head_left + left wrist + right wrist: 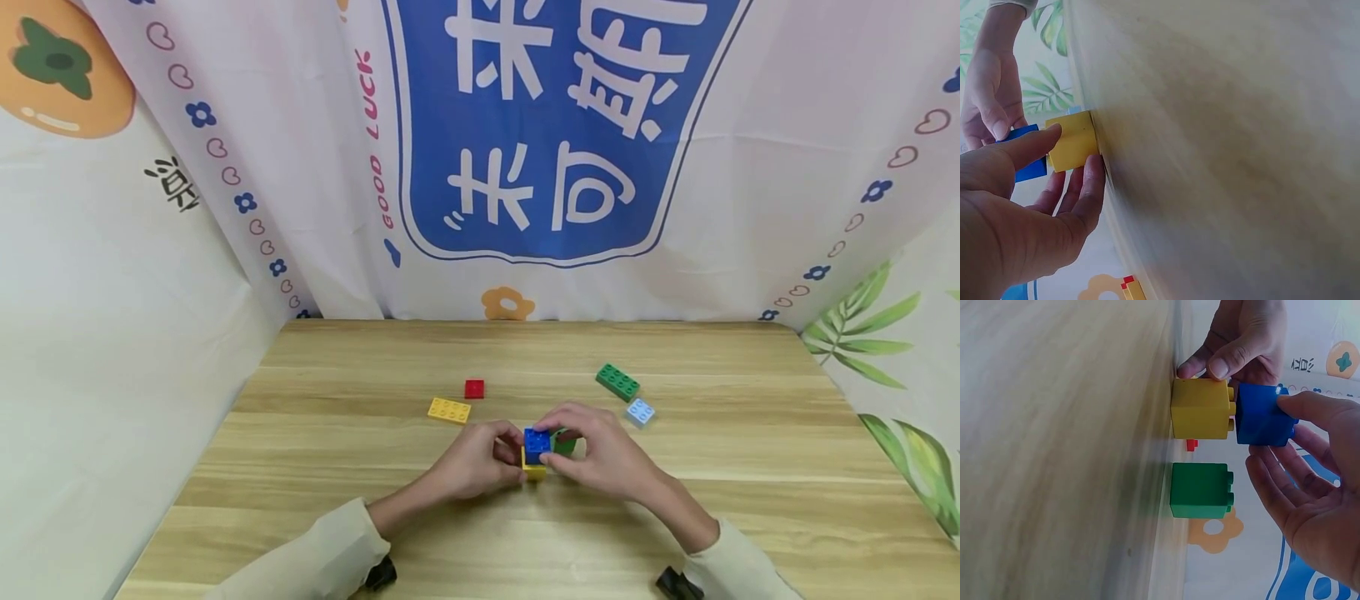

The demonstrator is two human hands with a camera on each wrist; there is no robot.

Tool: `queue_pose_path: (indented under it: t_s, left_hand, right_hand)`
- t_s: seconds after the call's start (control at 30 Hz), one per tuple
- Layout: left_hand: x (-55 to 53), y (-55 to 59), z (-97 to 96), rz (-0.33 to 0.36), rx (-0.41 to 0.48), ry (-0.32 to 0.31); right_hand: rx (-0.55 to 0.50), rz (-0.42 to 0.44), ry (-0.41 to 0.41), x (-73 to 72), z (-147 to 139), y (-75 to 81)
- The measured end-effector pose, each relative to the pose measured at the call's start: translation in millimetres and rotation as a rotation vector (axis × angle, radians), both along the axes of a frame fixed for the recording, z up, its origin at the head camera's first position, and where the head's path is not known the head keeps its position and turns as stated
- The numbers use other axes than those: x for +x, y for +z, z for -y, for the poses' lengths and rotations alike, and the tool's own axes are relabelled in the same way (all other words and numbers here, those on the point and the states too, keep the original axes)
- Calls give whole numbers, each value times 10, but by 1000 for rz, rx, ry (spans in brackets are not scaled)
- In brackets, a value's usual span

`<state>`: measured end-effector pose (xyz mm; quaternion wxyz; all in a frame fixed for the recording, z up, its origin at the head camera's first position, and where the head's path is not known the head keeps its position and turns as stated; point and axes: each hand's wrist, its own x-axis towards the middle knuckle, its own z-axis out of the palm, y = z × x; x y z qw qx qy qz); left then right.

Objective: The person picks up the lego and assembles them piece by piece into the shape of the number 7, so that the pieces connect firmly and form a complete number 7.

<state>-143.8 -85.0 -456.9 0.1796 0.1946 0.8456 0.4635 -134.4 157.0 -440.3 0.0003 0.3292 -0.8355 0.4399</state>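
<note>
Head view, right fingers [558, 415] pinching blue block [537, 442], left fingers [504, 428] pinching yellow block [535, 472], cloth [555, 117] printed "GOOD LUCK"

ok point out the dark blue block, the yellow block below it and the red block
Dark blue block [1261, 417], right wrist view: middle of its side
Yellow block [1200, 410], right wrist view: middle of its side
Red block [474, 389], head view: its top

The person wore a pale cream left sleeve [311, 554] and a matching right sleeve [738, 568], both long and plain, ending in straight edges short of the bare left hand [474, 462] and right hand [598, 454], with a black fitting [382, 575] beside one and a second black fitting [679, 584] beside the other.
</note>
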Motion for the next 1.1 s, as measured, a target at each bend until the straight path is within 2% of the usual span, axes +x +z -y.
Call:
queue_pose_path:
  t_s: [0.77, 1.1]
  left_hand:
    - [-34, -34, 16, 14, 16, -4]
    - [-46, -28, 25, -11, 19, -24]
  right_hand:
    - [7, 30, 17, -41, -24, -54]
    - [-25, 38, 28, -60, -31, -83]
